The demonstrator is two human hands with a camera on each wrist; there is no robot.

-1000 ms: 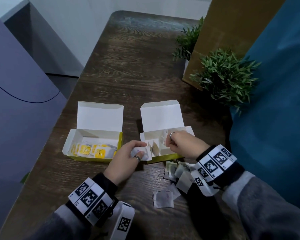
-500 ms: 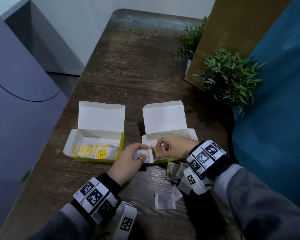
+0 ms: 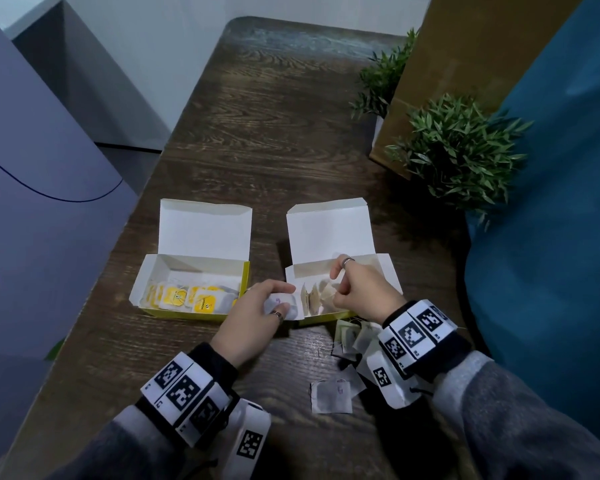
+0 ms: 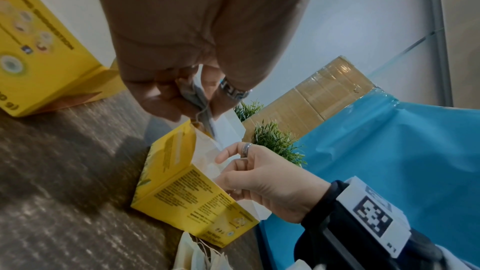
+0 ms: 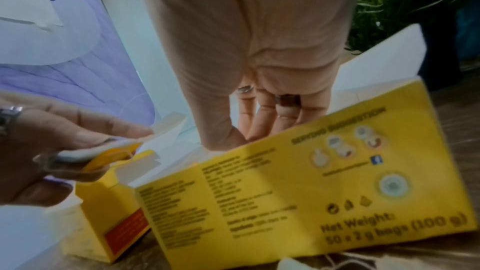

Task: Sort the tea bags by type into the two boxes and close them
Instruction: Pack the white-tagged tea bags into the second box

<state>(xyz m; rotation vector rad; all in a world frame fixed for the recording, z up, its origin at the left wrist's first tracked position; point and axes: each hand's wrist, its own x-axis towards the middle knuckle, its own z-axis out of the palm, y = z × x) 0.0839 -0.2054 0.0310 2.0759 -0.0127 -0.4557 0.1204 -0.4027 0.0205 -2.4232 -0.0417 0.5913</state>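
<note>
Tea bag [image 4: 196,94] sits pinched in your left hand [image 3: 253,318]; only the right-wrist view shows your right hand [image 5: 259,52] with loosely extended fingers, holding nothing.

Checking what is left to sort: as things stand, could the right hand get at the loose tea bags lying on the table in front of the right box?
Probably yes. The loose tea bags lie uncovered just beside the right wrist, but the right hand is busy in the right box and must withdraw first.
</note>
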